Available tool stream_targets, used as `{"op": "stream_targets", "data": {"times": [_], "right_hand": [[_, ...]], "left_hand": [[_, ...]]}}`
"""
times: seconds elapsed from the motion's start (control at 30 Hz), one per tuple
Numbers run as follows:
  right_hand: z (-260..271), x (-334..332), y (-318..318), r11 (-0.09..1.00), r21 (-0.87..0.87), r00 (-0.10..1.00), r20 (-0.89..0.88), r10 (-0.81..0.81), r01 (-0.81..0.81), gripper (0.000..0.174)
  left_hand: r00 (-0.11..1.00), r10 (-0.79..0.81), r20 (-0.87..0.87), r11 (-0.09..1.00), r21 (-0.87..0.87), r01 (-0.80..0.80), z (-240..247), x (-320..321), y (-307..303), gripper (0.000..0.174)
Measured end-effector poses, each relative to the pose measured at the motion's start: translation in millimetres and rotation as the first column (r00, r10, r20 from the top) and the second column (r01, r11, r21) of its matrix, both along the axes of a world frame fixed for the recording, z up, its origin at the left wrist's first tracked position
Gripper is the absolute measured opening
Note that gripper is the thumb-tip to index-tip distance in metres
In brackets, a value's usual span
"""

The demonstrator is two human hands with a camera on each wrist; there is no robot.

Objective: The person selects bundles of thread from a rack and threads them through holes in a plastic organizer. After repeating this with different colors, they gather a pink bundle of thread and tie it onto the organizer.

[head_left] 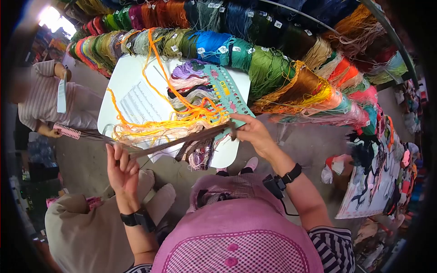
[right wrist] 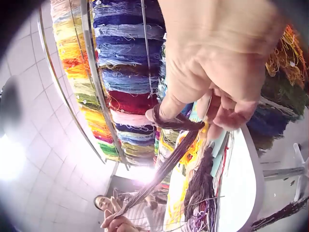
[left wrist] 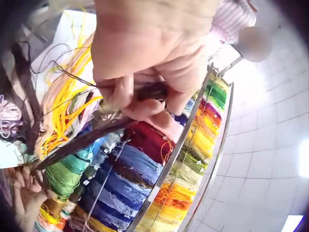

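Beside the white table (head_left: pixel 230 157), the left hand (head_left: pixel 123 169) pinches brown thread (head_left: pixel 182 141). Above it, the right hand (head_left: pixel 257 136) hooks a loop, likely keeping strands taut.

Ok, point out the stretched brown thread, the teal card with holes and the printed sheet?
brown thread (head_left: pixel 191 138): head view, mid-length of the stretched strand
teal card (head_left: pixel 231 96): head view, near its middle
printed sheet (head_left: pixel 138 103): head view, on the printed rows

Bright light (head_left: pixel 57 20) beyond a grey floor (head_left: pixel 186 179), metal rack rails (left wrist: pixel 176 150).
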State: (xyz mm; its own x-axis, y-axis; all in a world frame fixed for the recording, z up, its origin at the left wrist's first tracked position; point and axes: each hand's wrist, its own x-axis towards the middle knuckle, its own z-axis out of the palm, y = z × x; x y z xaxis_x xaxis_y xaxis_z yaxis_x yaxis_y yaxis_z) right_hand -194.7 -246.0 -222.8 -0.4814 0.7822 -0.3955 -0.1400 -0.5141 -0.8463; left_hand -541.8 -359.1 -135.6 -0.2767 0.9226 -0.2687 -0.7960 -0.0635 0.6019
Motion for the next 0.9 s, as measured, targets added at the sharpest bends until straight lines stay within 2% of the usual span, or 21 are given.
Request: {"op": "stream_targets", "data": {"times": [0.07, 0.13, 0.23, 0.37, 0.47, 0.53, 0.57, 0.6, 0.63, 0.67, 0.73, 0.77, 0.8, 0.87, 0.9], "right_hand": [[-6.0, -1.6, -0.8, 0.999, 0.032, 0.999, 0.041, -0.008, 0.006, 0.046], [-16.3, -0.8, 1.7, 0.995, 0.068, 0.998, -0.024, -0.065, 0.066, 0.038], [-20.9, -6.8, 1.6, 0.987, 0.044, 0.988, 0.002, -0.157, 0.156, 0.03], [-27.2, -7.3, 4.3, 0.983, 0.03, 0.983, -0.021, -0.183, 0.183, 0.028], [-30.0, -5.1, 6.8, 0.984, 0.015, 0.984, -0.022, -0.177, 0.178, 0.028], [-38.7, 0.0, 8.9, 0.993, 0.027, 0.993, -0.008, -0.115, 0.116, 0.027], [-37.6, 4.1, 10.3, 0.993, 0.034, 0.993, -0.014, -0.115, 0.115, 0.027], [-31.6, 7.2, 11.7, 0.998, 0.028, 0.998, 0.003, -0.059, 0.059, 0.031], [-24.0, 10.3, 13.5, 1.0, 0.023, 1.0, 0.02, -0.005, 0.004, 0.036], [-13.7, 15.0, 15.2, 0.999, 0.038, 1.0, 0.014, -0.006, 0.005, 0.036], [5.8, 28.5, 10.2, 0.984, -0.067, 0.978, 0.114, 0.172, -0.165, 0.052], [5.7, 37.0, 8.1, 0.976, -0.042, 0.961, 0.171, 0.217, -0.213, 0.054], [4.8, 44.2, 6.2, 0.975, -0.019, 0.961, 0.169, 0.221, -0.221, 0.054], [7.1, 58.8, 4.8, 0.969, 0.026, 0.942, 0.243, 0.233, -0.246, 0.05], [19.9, 60.6, 3.0, 0.938, 0.137, 0.93, 0.235, 0.282, -0.319, 0.044]], "left_hand": [[0.992, -0.086, -0.09, 0.994, -0.074, 0.079, 8.5, -9.4, -8.3, 0.038], [0.991, -0.054, -0.121, 0.994, -0.102, 0.042, 18.6, -17.7, -13.2, 0.04], [0.979, 0.048, -0.2, 0.99, -0.123, -0.073, 27.1, -30.3, -18.6, 0.039], [0.957, 0.12, -0.263, 0.973, -0.158, -0.165, 31.7, -47.7, -18.1, 0.038], [0.963, 0.12, -0.24, 0.975, -0.156, -0.16, 16.4, -68.1, -7.9, 0.039], [0.949, 0.105, -0.297, 0.981, -0.123, -0.147, -5.5, -84.0, -4.7, 0.037], [0.794, 0.052, -0.606, 0.926, -0.269, -0.266, -5.4, -83.7, -1.9, 0.04], [0.553, -0.067, -0.831, 0.835, -0.35, -0.424, -5.2, -83.4, -1.2, 0.045], [0.416, -0.292, -0.862, 0.799, -0.458, -0.389, -0.2, -93.7, -10.7, 0.055], [0.41, -0.279, -0.868, 0.806, -0.444, -0.391, 2.4, -97.8, -18.6, 0.055], [0.314, -0.554, -0.771, 0.671, -0.637, -0.38, 26.6, -84.0, -29.9, 0.056], [0.219, -0.61, -0.762, 0.649, -0.639, -0.414, 30.5, -88.6, -37.4, 0.045], [0.219, -0.592, -0.776, 0.659, -0.622, -0.423, 35.9, -82.0, -43.8, 0.045], [0.079, -0.394, -0.916, 0.9, -0.402, -0.171, 51.4, -65.0, -48.5, 0.03], [0.083, -0.415, -0.906, 0.906, -0.42, -0.054, 79.4, -20.4, -39.3, 0.019]]}}
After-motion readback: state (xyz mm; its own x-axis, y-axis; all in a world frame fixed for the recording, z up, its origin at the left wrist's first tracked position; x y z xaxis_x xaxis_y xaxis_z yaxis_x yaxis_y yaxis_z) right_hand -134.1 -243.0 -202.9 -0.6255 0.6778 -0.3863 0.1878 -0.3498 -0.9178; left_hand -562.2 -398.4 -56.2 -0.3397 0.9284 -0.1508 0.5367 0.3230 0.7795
